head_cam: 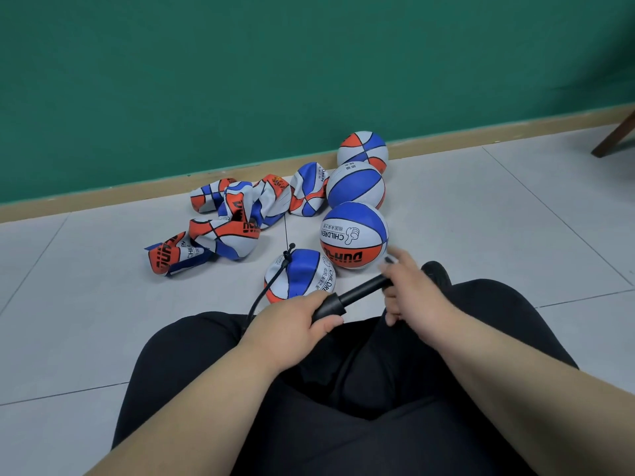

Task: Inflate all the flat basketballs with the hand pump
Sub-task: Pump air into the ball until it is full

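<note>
The left hand (298,325) curls round the barrel of the hand pump (357,293); the right hand (410,286), blurred, grips its handle end; the pump's long axis slants up rightward across the lap, so the stroke likely runs along it; the hose (256,301) leads forward to the half-flat basketball (302,274), nearer the left hand.

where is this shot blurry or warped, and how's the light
Head view: the right hand is smeared by motion where it grips the pump handle, while the left hand on the barrel is sharp. Head view: the skirting board bows slightly, a wide-angle effect. Head view: light is soft and even, with only faint shadows under the balls.
</note>
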